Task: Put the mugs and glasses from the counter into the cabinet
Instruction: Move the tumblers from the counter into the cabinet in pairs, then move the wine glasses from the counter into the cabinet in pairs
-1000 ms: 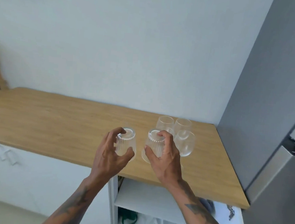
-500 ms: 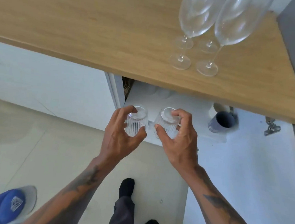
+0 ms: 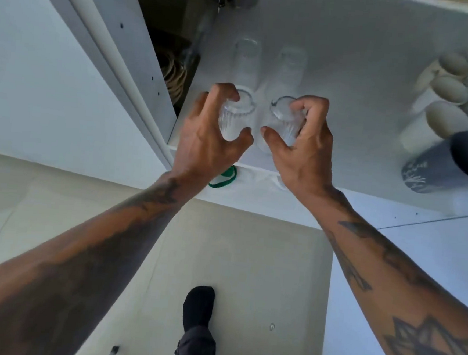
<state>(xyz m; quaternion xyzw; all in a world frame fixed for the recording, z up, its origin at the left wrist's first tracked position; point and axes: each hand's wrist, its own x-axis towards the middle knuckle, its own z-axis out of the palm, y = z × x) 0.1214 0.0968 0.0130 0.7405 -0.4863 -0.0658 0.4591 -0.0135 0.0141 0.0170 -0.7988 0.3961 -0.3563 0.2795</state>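
My left hand (image 3: 211,136) grips an upturned ribbed glass (image 3: 233,118) over the front of the white cabinet shelf (image 3: 359,103). My right hand (image 3: 305,146) grips a second ribbed glass (image 3: 282,122) right beside it. Whether the two glasses touch the shelf I cannot tell. Behind them on the shelf stand two more upturned clear glasses (image 3: 246,60). At the shelf's right stand three cream mugs (image 3: 442,109) in a row and a dark grey mug (image 3: 446,166) in front of them.
The cabinet's white side panel (image 3: 136,57) rises at the left, with woven brown items (image 3: 173,74) behind it. A green strap (image 3: 224,179) shows on the lower shelf. The open door (image 3: 415,275) lies at the right. My feet (image 3: 197,309) stand on the pale floor.
Both hands lifted the ribbed glasses off the counter and carried them down and forward over the cabinet shelf. My view has dropped from the counter to the shelf and floor.
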